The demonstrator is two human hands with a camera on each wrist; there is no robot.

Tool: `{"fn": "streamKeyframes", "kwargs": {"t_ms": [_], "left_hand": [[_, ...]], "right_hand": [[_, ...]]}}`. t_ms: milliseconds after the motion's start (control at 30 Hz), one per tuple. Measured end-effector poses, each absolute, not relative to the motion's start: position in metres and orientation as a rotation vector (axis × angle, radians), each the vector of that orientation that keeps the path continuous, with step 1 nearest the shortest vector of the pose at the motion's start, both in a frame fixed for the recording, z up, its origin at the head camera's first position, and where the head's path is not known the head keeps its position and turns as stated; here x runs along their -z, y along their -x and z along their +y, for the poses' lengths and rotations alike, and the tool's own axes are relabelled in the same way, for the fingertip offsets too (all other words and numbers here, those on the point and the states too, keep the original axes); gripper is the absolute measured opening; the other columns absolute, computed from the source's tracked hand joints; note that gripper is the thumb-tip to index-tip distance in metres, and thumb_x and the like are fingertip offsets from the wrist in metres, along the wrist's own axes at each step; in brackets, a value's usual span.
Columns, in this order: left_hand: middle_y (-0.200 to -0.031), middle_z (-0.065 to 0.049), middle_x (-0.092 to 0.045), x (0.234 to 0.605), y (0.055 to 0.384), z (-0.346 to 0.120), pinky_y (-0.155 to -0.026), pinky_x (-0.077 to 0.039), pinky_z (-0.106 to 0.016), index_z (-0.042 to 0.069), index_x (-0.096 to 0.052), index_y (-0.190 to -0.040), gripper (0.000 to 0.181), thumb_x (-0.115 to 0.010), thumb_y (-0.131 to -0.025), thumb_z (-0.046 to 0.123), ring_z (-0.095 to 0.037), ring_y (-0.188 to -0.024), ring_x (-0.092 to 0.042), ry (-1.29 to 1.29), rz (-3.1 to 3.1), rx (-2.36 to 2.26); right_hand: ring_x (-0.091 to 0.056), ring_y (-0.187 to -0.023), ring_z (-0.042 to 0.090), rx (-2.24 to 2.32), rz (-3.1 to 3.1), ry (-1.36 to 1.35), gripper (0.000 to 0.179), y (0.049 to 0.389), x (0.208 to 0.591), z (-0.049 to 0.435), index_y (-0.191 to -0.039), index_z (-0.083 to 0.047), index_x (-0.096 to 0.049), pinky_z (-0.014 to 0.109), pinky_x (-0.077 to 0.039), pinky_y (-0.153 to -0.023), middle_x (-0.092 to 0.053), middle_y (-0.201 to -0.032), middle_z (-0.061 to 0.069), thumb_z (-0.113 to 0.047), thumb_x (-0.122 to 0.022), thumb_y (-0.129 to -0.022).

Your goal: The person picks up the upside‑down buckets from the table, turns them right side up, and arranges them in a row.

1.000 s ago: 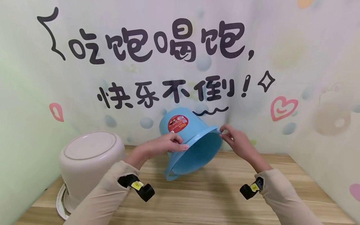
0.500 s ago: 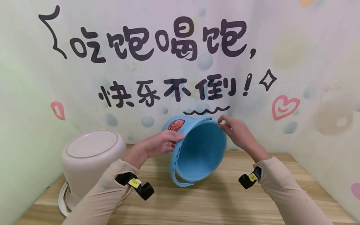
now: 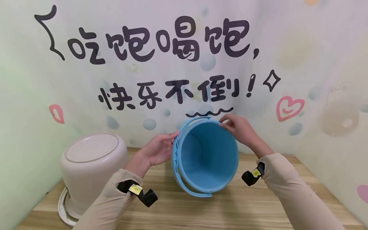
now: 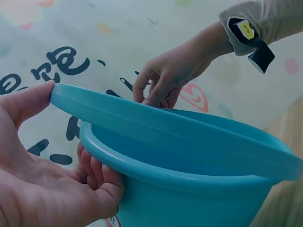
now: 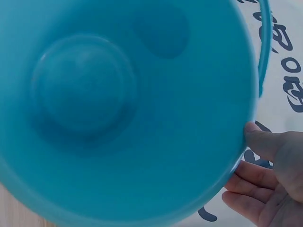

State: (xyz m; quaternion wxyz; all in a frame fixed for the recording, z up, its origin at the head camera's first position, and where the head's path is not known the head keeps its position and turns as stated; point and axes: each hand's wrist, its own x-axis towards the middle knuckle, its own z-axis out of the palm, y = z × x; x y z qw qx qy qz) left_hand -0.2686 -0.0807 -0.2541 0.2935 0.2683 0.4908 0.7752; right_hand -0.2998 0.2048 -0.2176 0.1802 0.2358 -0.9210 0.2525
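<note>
A light blue bucket (image 3: pixel 211 156) is tipped on its side in the head view, its mouth facing me. Its hoop handle (image 4: pixel 180 132) is swung partly away from the rim. At the bucket's left, my left hand (image 3: pixel 158 150) holds it, thumb tip against the handle and the other fingers curled beneath the rim, as the left wrist view shows. My right hand (image 3: pixel 238 129) pinches the rim at the upper right; in the right wrist view its thumb (image 5: pixel 260 139) lies on the inner side and its fingers outside. The bucket's inside shows a round base and nothing in it.
A pale pinkish bucket (image 3: pixel 86 172) stands upside down at the left of the wooden table (image 3: pixel 161 210), its light handle (image 3: pixel 61 207) low beside it. Behind the table hangs a white printed backdrop (image 3: pixel 184 70) with black lettering.
The blue bucket has turned from mouth-down and slanted to mouth toward me. The left hand has shifted from over its rim to its left side; the right hand has risen slightly with the rim.
</note>
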Motion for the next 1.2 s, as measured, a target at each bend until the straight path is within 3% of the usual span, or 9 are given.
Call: {"fn": "streamKeyframes", "kwargs": {"t_ms": [267, 500, 700, 967, 1067, 1200], "left_hand": [[-0.084, 0.003, -0.051, 0.266, 0.271, -0.090, -0.080, -0.041, -0.029, 0.014, -0.045, -0.107, 0.026, -0.027, -0.100, 0.031, -0.013, -0.085, -0.051, -0.697, 1.066, -2.151], [-0.075, 0.003, -0.054, 0.275, 0.268, -0.099, -0.072, -0.039, -0.026, 0.012, -0.046, -0.096, 0.033, -0.028, -0.099, 0.039, -0.012, -0.071, -0.049, -0.639, 0.971, -2.204], [-0.077, 0.001, -0.057, 0.284, 0.268, -0.103, -0.074, -0.039, -0.027, 0.011, -0.051, -0.090, 0.042, -0.023, -0.100, 0.040, -0.014, -0.075, -0.051, -0.690, 0.858, -2.247], [-0.096, 0.002, -0.057, 0.286, 0.268, -0.098, -0.088, -0.039, -0.029, 0.011, -0.033, -0.121, 0.041, -0.030, -0.098, 0.044, -0.013, -0.093, -0.053, -0.525, 0.699, -2.390], [-0.102, 0.003, -0.059, 0.284, 0.270, -0.094, -0.087, -0.042, -0.028, 0.012, -0.035, -0.126, 0.044, -0.033, -0.097, 0.045, -0.012, -0.096, -0.054, -0.467, 0.695, -2.427], [-0.103, 0.004, -0.059, 0.283, 0.274, -0.091, -0.085, -0.042, -0.026, 0.015, -0.044, -0.122, 0.041, -0.035, -0.096, 0.045, -0.011, -0.096, -0.053, -0.442, 0.743, -2.434]], "right_hand": [[-0.062, -0.079, 0.027, -0.759, -2.676, -0.661, 0.026, 0.302, 0.217, 0.220, -0.113, 0.001, -0.060, 0.042, -0.050, -0.073, -0.065, -0.091, 0.015, -0.012, -0.057, -0.091], [-0.065, -0.083, 0.028, -1.014, -2.732, -0.696, 0.034, 0.300, 0.232, 0.239, -0.119, 0.005, -0.055, 0.046, -0.049, -0.078, -0.066, -0.095, 0.017, -0.017, -0.054, -0.093], [-0.066, -0.078, 0.025, -1.260, -2.786, -0.703, 0.036, 0.292, 0.242, 0.251, -0.117, 0.006, -0.055, 0.043, -0.050, -0.077, -0.066, -0.092, 0.016, -0.020, -0.055, -0.093], [-0.065, -0.084, 0.028, -1.531, -2.784, -0.647, 0.045, 0.285, 0.251, 0.255, -0.123, 0.010, -0.049, 0.038, -0.050, -0.078, -0.066, -0.095, 0.017, -0.021, -0.058, -0.091], [-0.065, -0.083, 0.027, -1.498, -2.756, -0.597, 0.043, 0.286, 0.251, 0.252, -0.122, 0.009, -0.051, 0.039, -0.049, -0.079, -0.066, -0.095, 0.017, -0.021, -0.057, -0.091], [-0.065, -0.082, 0.025, -1.452, -2.742, -0.506, 0.040, 0.289, 0.251, 0.251, -0.122, 0.007, -0.052, 0.039, -0.049, -0.080, -0.066, -0.094, 0.016, -0.020, -0.056, -0.092]]}}
